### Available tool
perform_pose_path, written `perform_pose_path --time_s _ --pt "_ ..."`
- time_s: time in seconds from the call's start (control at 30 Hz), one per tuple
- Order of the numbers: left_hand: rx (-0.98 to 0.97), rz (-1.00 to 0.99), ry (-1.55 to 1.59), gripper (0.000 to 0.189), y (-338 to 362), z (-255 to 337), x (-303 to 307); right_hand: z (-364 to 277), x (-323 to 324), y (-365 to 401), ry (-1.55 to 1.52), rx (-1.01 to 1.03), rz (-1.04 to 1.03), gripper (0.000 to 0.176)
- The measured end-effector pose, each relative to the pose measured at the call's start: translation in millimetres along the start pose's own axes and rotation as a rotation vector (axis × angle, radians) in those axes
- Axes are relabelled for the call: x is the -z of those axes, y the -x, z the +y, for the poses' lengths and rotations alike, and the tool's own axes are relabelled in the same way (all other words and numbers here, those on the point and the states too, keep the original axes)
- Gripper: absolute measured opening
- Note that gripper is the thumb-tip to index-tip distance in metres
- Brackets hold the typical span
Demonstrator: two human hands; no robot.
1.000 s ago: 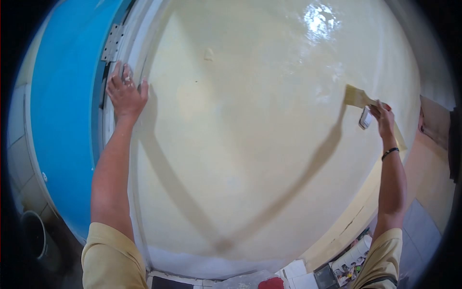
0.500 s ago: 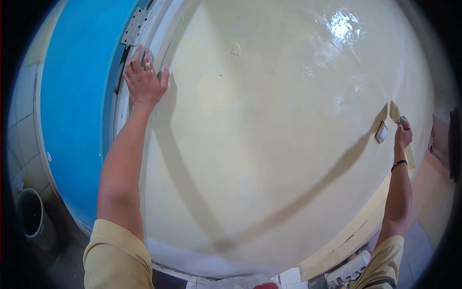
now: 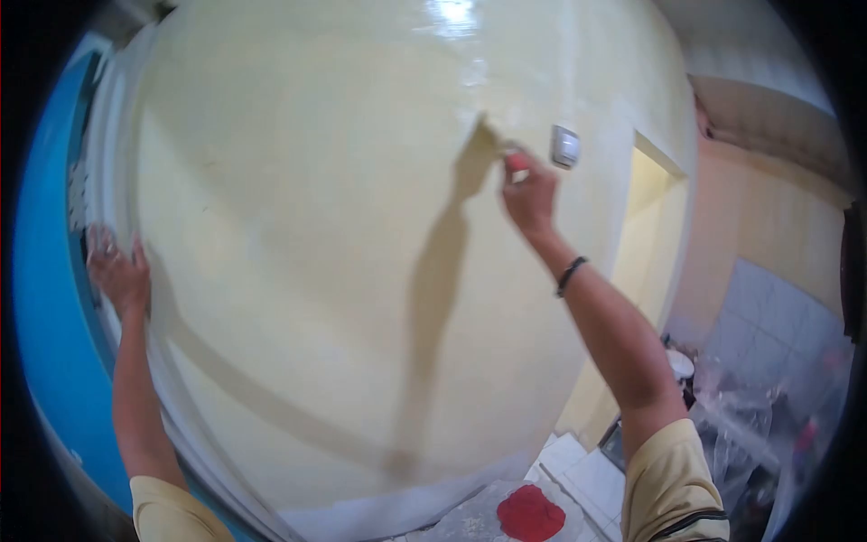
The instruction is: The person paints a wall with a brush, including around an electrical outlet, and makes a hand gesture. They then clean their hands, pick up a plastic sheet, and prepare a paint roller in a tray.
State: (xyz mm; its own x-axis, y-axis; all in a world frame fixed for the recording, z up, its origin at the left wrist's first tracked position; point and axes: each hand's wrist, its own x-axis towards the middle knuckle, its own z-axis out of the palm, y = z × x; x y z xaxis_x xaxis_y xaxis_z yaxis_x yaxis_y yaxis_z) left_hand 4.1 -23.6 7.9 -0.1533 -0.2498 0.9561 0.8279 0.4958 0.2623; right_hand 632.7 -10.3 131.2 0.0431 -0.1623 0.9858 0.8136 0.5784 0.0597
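Right hand (image 3: pixel 531 200) grips a blurred, seemingly red-handled brush (image 3: pixel 517 163); left hand (image 3: pixel 123 275) lies spread on the doorframe (image 3: pixel 110 167).

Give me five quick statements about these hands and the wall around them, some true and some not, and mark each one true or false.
1. The right hand holds a brush. True.
2. The left hand is gripping a bucket handle. False: it is against the white frame beside the door.
3. A dark bracelet circles the right wrist. True.
4. The door at the left edge is green. False: it is blue.
5. The switch plate appears to the right of the brush. True.
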Motion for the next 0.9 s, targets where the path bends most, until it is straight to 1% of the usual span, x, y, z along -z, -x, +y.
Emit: perform_pose_path --time_s 0.03,0.1,0.17,0.2,0.23,0.3,0.33,0.43,0.53,0.63,0.7,0.73,0.77,0.8,0.87,0.9 --pt "-0.002 0.016 -0.008 0.056 1 0 -2 -11 0 9 0.012 0.127 0.008 0.022" --pt "0.015 -0.012 -0.050 0.055 -1 1 1 -38 3 24 -0.091 0.048 -0.063 0.021" --pt "0.026 -0.050 -0.080 0.055 0 -2 -4 -62 12 34 -0.156 -0.070 -0.125 0.021" --pt "0.031 -0.071 -0.098 0.055 0 -2 -6 -79 28 30 -0.224 -0.193 -0.233 0.020" --pt "0.016 -0.048 -0.082 0.055 0 -3 -7 -92 37 27 -0.295 -0.317 -0.342 0.019" --pt "-0.008 -0.004 -0.057 0.055 0 -8 -13 -90 27 33 -0.546 -0.447 -0.365 0.019" --pt "-0.041 0.069 0.024 0.055 0 -9 -16 -90 25 33 -0.675 -0.509 -0.374 0.020" --pt "0.035 -0.082 -0.068 0.055 -1 -3 -5 -84 25 31 -0.646 -0.542 -0.448 0.022" --pt "0.001 -0.044 -0.070 0.055 3 -12 -10 -68 13 32 -0.759 -0.595 -0.383 0.020" --pt "-0.053 0.089 0.020 0.052 2 -15 -23 -24 0 13 -0.686 -0.584 -0.347 0.021" --pt "-0.012 0.018 -0.017 0.055 1 -8 -13 -7 7 -15 -0.686 -0.602 -0.329 0.023" --pt "0.024 -0.030 -0.045 0.057 0 -1 -2 -6 17 -32 -0.614 -0.648 -0.391 0.030" --pt "0.002 0.010 0.007 0.058 0 -2 -4 9 17 -46 -0.592 -0.615 -0.413 0.031" --pt "-0.023 0.047 0.058 0.058 1 -4 -5 20 19 -60 -0.568 -0.640 -0.422 0.031" --pt "0.013 0.009 0.011 0.056 0 5 8 37 28 -84 -0.642 -0.600 -0.427 0.031" --pt "0.034 -0.007 0.036 0.056 -2 10 17 47 31 -96 -0.573 -0.591 -0.407 0.032"
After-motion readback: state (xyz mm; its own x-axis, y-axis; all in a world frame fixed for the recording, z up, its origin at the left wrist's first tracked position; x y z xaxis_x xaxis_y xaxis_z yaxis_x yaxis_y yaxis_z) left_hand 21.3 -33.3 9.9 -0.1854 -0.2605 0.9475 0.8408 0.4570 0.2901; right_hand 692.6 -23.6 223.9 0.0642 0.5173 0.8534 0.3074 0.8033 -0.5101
